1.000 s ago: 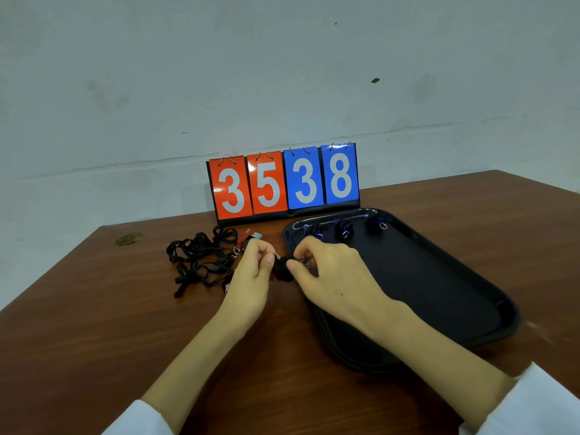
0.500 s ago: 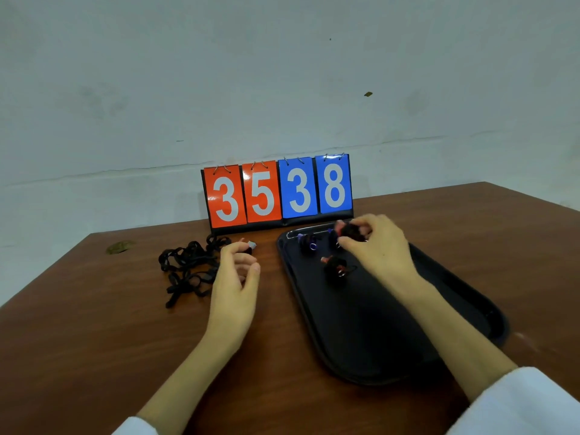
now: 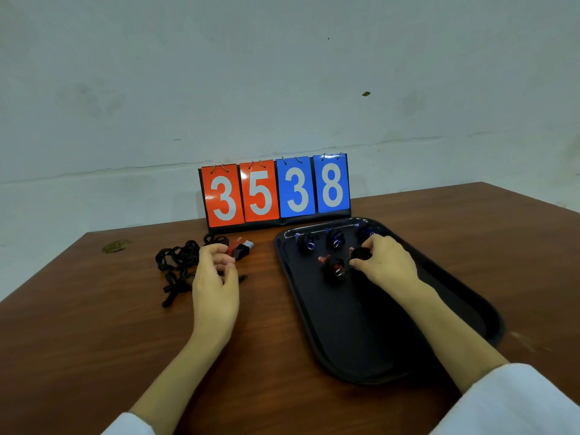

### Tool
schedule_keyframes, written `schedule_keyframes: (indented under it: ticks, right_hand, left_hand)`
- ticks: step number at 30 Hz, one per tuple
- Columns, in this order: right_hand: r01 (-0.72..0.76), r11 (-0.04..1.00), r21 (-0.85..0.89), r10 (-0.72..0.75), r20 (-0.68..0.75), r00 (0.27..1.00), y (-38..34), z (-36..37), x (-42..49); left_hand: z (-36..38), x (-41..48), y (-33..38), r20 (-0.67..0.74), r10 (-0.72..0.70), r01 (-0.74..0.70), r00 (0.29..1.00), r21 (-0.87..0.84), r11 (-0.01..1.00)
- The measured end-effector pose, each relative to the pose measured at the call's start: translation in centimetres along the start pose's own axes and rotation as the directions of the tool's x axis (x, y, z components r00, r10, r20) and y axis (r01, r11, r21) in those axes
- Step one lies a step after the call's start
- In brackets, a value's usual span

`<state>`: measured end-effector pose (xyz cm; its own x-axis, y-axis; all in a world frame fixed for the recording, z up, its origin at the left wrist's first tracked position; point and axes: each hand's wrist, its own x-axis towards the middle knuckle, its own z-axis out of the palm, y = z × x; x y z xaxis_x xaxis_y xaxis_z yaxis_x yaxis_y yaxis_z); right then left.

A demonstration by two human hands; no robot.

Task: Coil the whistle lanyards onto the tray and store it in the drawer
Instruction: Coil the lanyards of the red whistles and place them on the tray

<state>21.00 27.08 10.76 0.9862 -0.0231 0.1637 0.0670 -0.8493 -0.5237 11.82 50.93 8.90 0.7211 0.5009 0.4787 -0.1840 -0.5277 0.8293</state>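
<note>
A: What is the right hand [image 3: 381, 265] doing?

B: It is pinching a coiled lanyard [image 3: 360, 254], a tight black bundle, between thumb and fingertips, low over the black tray [image 3: 376, 334]. I cannot tell whether the bundle is touching the tray floor.

A: And what is sitting around that hand?

B: Just to its left, a finished coil with a red whistle [image 3: 333, 267] is lying on the tray. Beyond its fingertips, three blue-whistle coils [image 3: 335, 240] are lining the far rim.

A: The left hand [image 3: 215, 277]?

B: It is hovering off the tray above the wooden table [image 3: 94, 340], fingers loosely curled, gripping nothing I can make out.

A: So where is the remaining work lying?

B: The loose lanyards [image 3: 179, 265] are lying in a black tangle just to the left hand's left and slightly ahead. The straps are running every way, so no single long axis is showing. What looks like a red-and-black whistle [image 3: 239, 248] is lying just past its fingertips. The left hand is much the nearer; the right is sitting well apart, across the tray rim. I am judging the next pickup as the left hand's.

A: The drawer?

B: Not showing. Only a flip scoreboard [image 3: 276, 189] is standing beyond both hands.
</note>
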Motion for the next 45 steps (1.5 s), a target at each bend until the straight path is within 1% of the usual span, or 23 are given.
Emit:
schedule_keyframes:
  ticks: [4, 6, 8, 10, 12, 15, 17, 19, 21, 23, 26, 28, 31, 36, 38, 39, 42, 44, 45]
  right_hand:
    - [-0.011, 0.999, 0.042, 0.009, 0.040, 0.999, -0.3, -0.4, 0.1]
    - [0.000, 0.998, 0.059, -0.001, 0.014, 1.000, -0.8, -1.0, -0.1]
    - [0.063, 0.994, 0.093, -0.059, -0.050, 0.997, -1.9, -1.5, -0.6]
    - [0.167, 0.975, 0.148, -0.157, -0.077, 0.985, -4.1, -1.6, -1.6]
    - [0.278, 0.948, 0.157, -0.278, -0.020, 0.960, -6.7, -0.9, -2.4]
    - [0.405, 0.906, 0.123, -0.421, 0.159, 0.893, -11.3, 1.3, -2.3]
    - [0.430, 0.889, 0.153, -0.456, 0.233, 0.859, -14.3, 3.3, -1.1]
    - [0.413, 0.897, 0.158, -0.441, 0.263, 0.858, -16.5, 5.6, 0.7]
    - [0.411, 0.906, 0.102, -0.423, 0.238, 0.874, -18.3, 7.9, 2.1]
    - [0.434, 0.900, -0.035, -0.422, 0.174, 0.890, -19.4, 9.6, 2.9]
    - [0.469, 0.843, -0.263, -0.460, 0.101, 0.882, -20.1, 11.5, 3.6]
    - [0.458, 0.812, -0.362, -0.457, 0.093, 0.885, -20.3, 12.3, 4.0]
    - [0.434, 0.793, -0.427, -0.437, 0.095, 0.894, -20.6, 12.6, 4.2]
    - [0.436, 0.800, -0.413, -0.440, 0.091, 0.893, -20.9, 12.7, 4.1]
    - [0.435, 0.821, -0.370, -0.438, 0.081, 0.896, -20.6, 12.5, 4.1]
    - [0.427, 0.846, -0.319, -0.430, 0.064, 0.901, -20.4, 12.3, 4.0]
    - [0.407, 0.910, -0.076, -0.410, -0.035, 0.911, -19.8, 11.0, 3.6]
    - [0.408, 0.905, 0.116, -0.398, -0.104, 0.912, -19.3, 9.6, 2.9]
    - [0.425, 0.882, 0.204, -0.403, -0.141, 0.904, -19.1, 8.8, 2.3]
  left_hand:
    - [0.0, 0.0, -0.3, -0.016, -0.018, 0.019, 1.000, 0.002, 1.000]
    - [-0.1, 0.1, -0.4, -0.040, -0.041, 0.040, 0.998, -0.009, 0.999]
    - [-0.2, 0.3, -0.4, -0.069, -0.065, 0.063, 0.996, -0.023, 0.998]
    - [-0.3, 0.4, -0.4, -0.091, -0.093, 0.089, 0.992, -0.038, 0.995]
    - [-0.3, 0.6, -0.6, -0.103, -0.125, 0.121, 0.987, -0.048, 0.992]
    - [-0.3, 0.8, -0.8, -0.128, -0.155, 0.149, 0.980, -0.060, 0.987]
    - [-0.4, 0.9, -0.9, -0.146, -0.152, 0.145, 0.977, -0.058, 0.988]
    - [-0.4, 0.9, -1.2, -0.152, -0.140, 0.133, 0.978, -0.051, 0.990]
    - [-0.4, 1.0, -1.5, -0.162, -0.129, 0.123, 0.978, -0.043, 0.991]
    - [-0.3, 1.1, -1.7, -0.179, -0.117, 0.112, 0.977, -0.037, 0.993]
    - [-0.2, 1.2, -2.0, -0.171, -0.106, 0.099, 0.980, -0.050, 0.994]
    - [-0.1, 1.3, -2.1, -0.157, -0.109, 0.100, 0.982, -0.060, 0.993]
    - [0.1, 1.3, -2.1, -0.139, -0.101, 0.095, 0.985, -0.046, 0.994]
    - [0.0, 1.2, -2.0, -0.129, -0.082, 0.079, 0.988, -0.034, 0.996]
    - [0.0, 1.1, -2.0, -0.130, -0.081, 0.077, 0.988, -0.034, 0.996]
    - [0.0, 1.1, -1.9, -0.132, -0.081, 0.077, 0.988, -0.033, 0.996]
    - [0.1, 1.0, -1.7, -0.144, -0.064, 0.060, 0.987, -0.032, 0.998]
    - [0.2, 0.9, -1.3, -0.149, -0.040, 0.037, 0.988, -0.025, 0.999]
    - [0.3, 0.7, -1.1, -0.147, -0.022, 0.020, 0.989, -0.016, 1.000]
